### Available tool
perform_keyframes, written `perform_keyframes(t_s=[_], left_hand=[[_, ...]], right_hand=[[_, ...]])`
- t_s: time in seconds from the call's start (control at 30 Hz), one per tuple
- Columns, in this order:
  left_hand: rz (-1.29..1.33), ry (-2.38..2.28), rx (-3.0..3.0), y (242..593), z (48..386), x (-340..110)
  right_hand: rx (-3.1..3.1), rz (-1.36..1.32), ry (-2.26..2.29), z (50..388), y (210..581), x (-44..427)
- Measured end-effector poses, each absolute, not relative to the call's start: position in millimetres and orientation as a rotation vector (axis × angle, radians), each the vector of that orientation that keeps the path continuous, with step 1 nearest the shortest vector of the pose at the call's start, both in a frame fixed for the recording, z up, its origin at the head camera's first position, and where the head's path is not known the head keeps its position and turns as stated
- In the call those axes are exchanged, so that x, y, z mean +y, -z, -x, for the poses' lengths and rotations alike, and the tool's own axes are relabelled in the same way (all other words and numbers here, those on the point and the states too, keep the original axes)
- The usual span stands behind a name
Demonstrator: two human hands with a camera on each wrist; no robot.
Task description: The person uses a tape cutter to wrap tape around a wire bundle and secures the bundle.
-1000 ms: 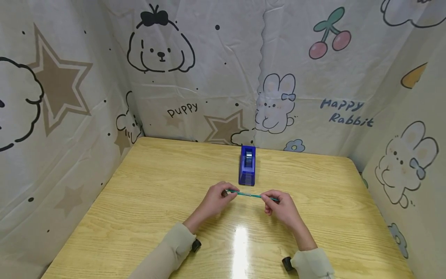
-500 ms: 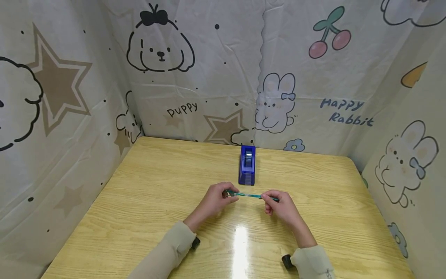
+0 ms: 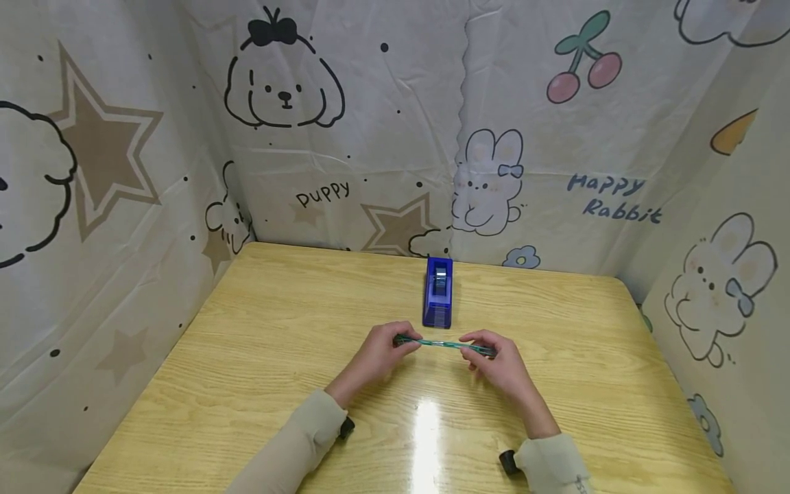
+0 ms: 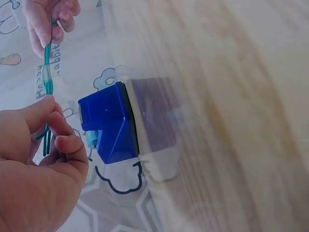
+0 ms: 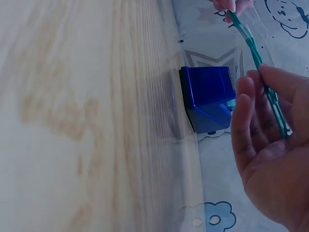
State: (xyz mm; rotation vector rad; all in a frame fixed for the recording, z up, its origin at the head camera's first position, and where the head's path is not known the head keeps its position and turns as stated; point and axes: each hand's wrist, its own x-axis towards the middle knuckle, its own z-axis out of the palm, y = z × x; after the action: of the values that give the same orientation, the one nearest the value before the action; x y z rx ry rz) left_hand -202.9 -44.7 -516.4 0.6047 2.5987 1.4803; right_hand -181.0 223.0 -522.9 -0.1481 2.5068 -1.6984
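A thin green bundle [image 3: 441, 344], with clear tape round its middle, stretches between the two hands above the table. My left hand [image 3: 378, 357] pinches one end between thumb and curled fingers; the strands' tips stick out behind the pinch in the left wrist view. The other end lies along the thumb and fingers of my right hand [image 3: 501, 367], held more loosely. In the right wrist view, the right hand [image 5: 273, 140] has its fingers bent round the green strands [image 5: 271, 96]. Beyond the hands stands a blue tape dispenser [image 3: 437, 295] with a roll in it.
The wooden table [image 3: 296, 295] has a glossy surface with a bright reflection near its front. Patterned cloth [image 3: 382, 137] hangs behind the table and at both sides. The tape dispenser is close to the table's back edge.
The left fingers, which had parted a little half a second ago, have closed in on the bundle. The right hand's fingertips have loosened and spread slightly, showing more of its end. The dispenser has not moved.
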Motion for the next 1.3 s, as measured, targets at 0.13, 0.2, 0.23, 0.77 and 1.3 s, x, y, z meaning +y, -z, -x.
perform_keyframes(t_s=[0.13, 0.2, 0.23, 0.77, 1.3], left_hand=[[-0.601, -1.498, 2.575, 514.5, 203.4, -45.4], [-0.600, -1.496, 2.572, 514.3, 203.4, -45.5], [-0.603, -1.496, 2.570, 514.3, 203.3, -45.7], [-0.672, -1.469, 2.648, 518.0, 206.1, -45.8], [-0.588, -1.489, 2.608, 516.5, 208.4, -44.6]], right_hand=[[2.520, 0.202, 1.740, 180.4, 521.2, 223.1], [2.518, 0.211, 1.755, 180.3, 520.4, 222.6], [2.523, 0.210, 1.752, 180.4, 519.9, 222.2], [2.339, 0.036, 1.797, 185.5, 516.0, 220.5], [2.460, 0.148, 1.723, 182.0, 516.4, 221.3]])
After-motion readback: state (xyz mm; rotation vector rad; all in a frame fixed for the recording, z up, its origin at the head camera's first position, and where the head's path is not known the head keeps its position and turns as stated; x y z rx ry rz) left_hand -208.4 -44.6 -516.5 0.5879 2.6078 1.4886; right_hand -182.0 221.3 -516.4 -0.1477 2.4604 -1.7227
